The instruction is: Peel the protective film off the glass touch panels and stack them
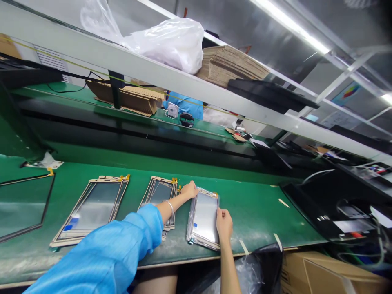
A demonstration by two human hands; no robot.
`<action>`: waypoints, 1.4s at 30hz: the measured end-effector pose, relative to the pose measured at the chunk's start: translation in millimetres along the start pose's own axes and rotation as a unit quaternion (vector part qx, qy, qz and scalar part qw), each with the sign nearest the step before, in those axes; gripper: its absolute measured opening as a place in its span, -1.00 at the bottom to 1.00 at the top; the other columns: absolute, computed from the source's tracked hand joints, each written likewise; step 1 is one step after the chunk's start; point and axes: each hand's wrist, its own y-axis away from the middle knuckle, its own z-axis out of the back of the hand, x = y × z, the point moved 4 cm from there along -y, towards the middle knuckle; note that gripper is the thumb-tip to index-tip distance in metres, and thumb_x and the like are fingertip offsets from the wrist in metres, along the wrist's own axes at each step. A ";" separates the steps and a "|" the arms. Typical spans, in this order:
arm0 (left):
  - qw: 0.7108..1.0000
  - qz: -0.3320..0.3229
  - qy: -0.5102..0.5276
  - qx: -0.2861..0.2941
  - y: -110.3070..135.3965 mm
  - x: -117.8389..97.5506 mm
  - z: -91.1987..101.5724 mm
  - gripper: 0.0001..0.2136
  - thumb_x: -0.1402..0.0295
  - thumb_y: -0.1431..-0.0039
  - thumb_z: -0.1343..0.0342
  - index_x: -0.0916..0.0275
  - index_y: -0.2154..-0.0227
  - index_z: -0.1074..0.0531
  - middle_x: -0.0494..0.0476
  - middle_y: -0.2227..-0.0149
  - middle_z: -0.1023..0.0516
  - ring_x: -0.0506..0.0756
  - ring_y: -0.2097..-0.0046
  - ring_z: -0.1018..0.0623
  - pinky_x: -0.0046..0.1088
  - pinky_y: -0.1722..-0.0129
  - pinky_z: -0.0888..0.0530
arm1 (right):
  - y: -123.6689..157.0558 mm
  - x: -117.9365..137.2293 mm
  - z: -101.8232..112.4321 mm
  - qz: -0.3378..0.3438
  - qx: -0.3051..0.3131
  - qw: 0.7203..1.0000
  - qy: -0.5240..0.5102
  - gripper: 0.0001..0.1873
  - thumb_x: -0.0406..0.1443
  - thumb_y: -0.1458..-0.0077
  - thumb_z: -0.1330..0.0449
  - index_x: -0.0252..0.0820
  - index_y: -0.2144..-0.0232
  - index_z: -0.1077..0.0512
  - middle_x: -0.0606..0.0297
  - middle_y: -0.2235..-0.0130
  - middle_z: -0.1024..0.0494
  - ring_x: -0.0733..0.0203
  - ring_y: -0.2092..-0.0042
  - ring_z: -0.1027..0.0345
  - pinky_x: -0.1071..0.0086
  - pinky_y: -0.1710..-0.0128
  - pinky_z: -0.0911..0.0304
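Close to near edge: panel stack (206, 218) was laid on the green table (254, 196), one long side turned toward the right edge.
Left hand (190, 189): placed at the stack's far left corner, fingers bunched; whether anything was gripped could not be told.
Right hand (224, 223): held at the stack's right side, fingers curled nearly closed; a pinch on the edge could not be confirmed.
Toward left edge: second stack (159, 192), partly hidden by the sleeve (122, 241), and third stack (94, 204) were spread.
Below near right corner: carton (330, 271) was seen.
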 end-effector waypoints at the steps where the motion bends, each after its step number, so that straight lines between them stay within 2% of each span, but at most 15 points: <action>1: 1.000 -0.002 0.001 -0.007 -2.9 -2.0 1.1 -0.71 0.27 -0.23 -0.07 0.26 0.03 -0.35 0.20 0.02 -0.42 0.14 0.07 -0.48 -0.19 0.10 -0.46 | 0.7 -0.2 -0.2 0.001 -0.004 1.000 -0.004 -0.62 0.03 -0.01 0.06 -0.10 0.51 -0.31 0.23 0.46 -0.50 0.09 0.41 -0.35 0.34 0.43 -0.17; 6: 0.998 -0.044 0.031 -0.040 -4.7 -10.9 6.7 -0.73 0.27 -0.23 -0.06 0.24 0.04 -0.36 0.19 0.01 -0.42 0.13 0.06 -0.47 -0.20 0.09 -0.46 | 0.9 -4.4 -4.0 0.003 -0.015 0.999 -0.051 -0.61 0.06 0.01 0.02 -0.09 0.52 -0.34 0.22 0.47 -0.51 0.07 0.41 -0.35 0.30 0.39 -0.22; 12: 0.970 -0.165 0.165 -0.062 17.1 -44.5 11.8 -0.78 0.29 -0.23 -0.05 0.26 0.11 -0.40 0.20 -0.03 -0.39 0.16 -0.04 -0.41 -0.11 -0.04 -0.35 | -10.1 -2.3 0.6 0.002 -0.040 0.985 -0.170 -0.37 0.16 0.17 -0.05 -0.26 0.31 -0.39 -0.03 0.14 -0.49 -0.01 0.12 -0.36 0.23 0.12 -0.25; 15: 0.943 -0.189 0.273 -0.032 31.2 -63.7 11.2 -0.83 0.31 -0.25 0.00 0.21 0.16 -0.39 0.15 0.00 -0.44 0.11 -0.05 -0.41 -0.24 -0.08 -0.32 | -11.9 6.0 8.9 -0.003 -0.012 0.972 -0.236 -0.33 0.22 0.21 -0.06 -0.26 0.36 -0.41 0.07 0.28 -0.54 0.03 0.22 -0.40 0.26 0.25 -0.32; 17: 0.918 -0.185 0.350 0.011 46.4 -67.0 8.5 -0.79 0.28 -0.29 0.09 0.18 0.09 -0.34 0.15 0.02 -0.47 0.09 0.00 -0.47 -0.31 -0.03 -0.37 | -9.1 13.7 15.2 -0.006 0.004 0.962 -0.274 -0.35 0.23 0.19 -0.07 -0.24 0.39 -0.40 0.17 0.41 -0.54 0.12 0.37 -0.41 0.32 0.38 -0.33; 19: 0.889 -0.173 0.415 0.083 68.4 -60.1 3.1 -0.71 0.21 -0.31 0.15 0.20 0.00 -0.27 0.21 0.03 -0.48 0.11 0.04 -0.52 -0.29 0.06 -0.44 | -4.1 22.5 20.2 -0.007 0.007 0.955 -0.298 -0.37 0.22 0.17 -0.08 -0.24 0.39 -0.39 0.22 0.47 -0.52 0.19 0.45 -0.39 0.37 0.46 -0.31; 22: 0.839 -0.138 0.479 0.218 108.9 -35.7 -4.4 -0.60 0.15 -0.22 0.01 0.23 -0.05 -0.26 0.29 0.03 -0.50 0.19 0.06 -0.55 -0.21 0.13 -0.49 | 6.2 38.6 23.6 -0.004 0.001 0.952 -0.307 -0.38 0.18 0.09 -0.04 -0.26 0.31 -0.39 0.17 0.41 -0.53 0.17 0.42 -0.41 0.35 0.45 -0.34; 25: 0.791 -0.072 0.534 0.289 138.8 -7.9 -1.8 -0.52 0.16 -0.15 -0.06 0.20 -0.10 -0.22 0.29 0.02 -0.49 0.21 0.08 -0.56 -0.16 0.15 -0.51 | 26.2 59.5 26.0 0.015 -0.015 0.956 -0.294 -0.36 0.07 0.06 -0.09 -0.32 0.10 -0.34 -0.02 0.13 -0.49 0.00 0.13 -0.41 0.19 0.21 -0.36; 27: 0.777 -0.028 0.561 0.285 146.1 5.8 4.8 -0.52 0.14 -0.18 0.00 0.20 -0.12 -0.19 0.28 0.05 -0.51 0.19 0.15 -0.57 -0.19 0.20 -0.52 | 50.0 77.0 29.3 0.066 -0.028 0.964 -0.257 -0.34 -0.03 0.09 -0.19 -0.31 0.00 -0.31 -0.08 -0.11 -0.31 -0.10 -0.13 -0.19 0.07 -0.03 -0.21; 29: 0.779 0.003 0.571 0.259 145.7 14.6 12.2 -0.53 0.13 -0.20 0.03 0.23 -0.12 -0.21 0.27 0.12 -0.53 0.15 0.26 -0.58 -0.27 0.29 -0.52 | 82.6 99.1 29.8 0.198 0.007 0.963 -0.182 -0.46 -0.13 0.03 -0.21 -0.22 -0.01 -0.35 0.00 -0.20 -0.20 -0.09 -0.22 -0.03 0.01 -0.16 -0.04; 31: 0.783 0.026 0.580 0.226 142.1 19.1 18.3 -0.54 0.13 -0.21 0.04 0.21 -0.12 -0.20 0.22 0.15 -0.53 0.10 0.32 -0.56 -0.37 0.35 -0.50 | 119.3 117.6 24.9 0.355 0.084 0.926 -0.100 -0.58 -0.20 -0.08 -0.17 -0.15 0.00 -0.37 0.06 -0.16 -0.28 -0.04 -0.19 -0.11 0.02 -0.14 -0.08; 33: 0.786 0.036 0.585 0.197 139.3 19.6 21.4 -0.57 0.13 -0.24 0.09 0.16 -0.12 -0.20 0.19 0.15 -0.52 0.08 0.30 -0.55 -0.43 0.35 -0.48 | 146.0 124.7 21.2 0.443 0.129 0.885 -0.062 -0.59 -0.25 -0.13 -0.14 -0.10 -0.05 -0.33 0.09 -0.08 -0.38 0.03 -0.10 -0.25 0.10 -0.06 -0.23; 35: 0.790 0.032 0.585 0.183 139.3 17.1 21.0 -0.58 0.09 -0.29 0.24 0.19 -0.07 -0.25 0.20 0.15 -0.51 0.09 0.23 -0.54 -0.44 0.33 -0.47 | 154.8 124.3 21.9 0.458 0.115 0.880 -0.059 -0.60 -0.30 -0.15 -0.12 -0.11 -0.06 -0.32 0.10 -0.01 -0.44 0.07 -0.03 -0.33 0.16 0.01 -0.31; 38: 0.805 0.010 0.571 0.160 142.8 13.2 16.3 -0.50 0.04 -0.30 0.39 0.22 0.04 -0.33 0.22 0.15 -0.49 0.11 0.15 -0.51 -0.44 0.32 -0.45 | 146.8 118.7 26.0 0.414 0.116 0.899 -0.086 -0.71 -0.31 -0.16 -0.08 -0.14 0.05 -0.39 0.10 0.05 -0.48 0.09 0.03 -0.38 0.26 0.15 -0.38; 42: 0.847 -0.020 0.522 0.099 142.6 13.7 11.0 -0.77 0.19 -0.18 -0.01 0.19 0.18 -0.34 0.10 0.15 -0.44 0.06 0.11 -0.44 -0.52 0.27 -0.40 | 125.9 112.2 36.0 0.280 0.161 0.934 -0.150 -0.75 -0.22 -0.13 -0.09 -0.17 0.17 -0.44 0.12 0.14 -0.50 0.13 0.13 -0.40 0.37 0.30 -0.38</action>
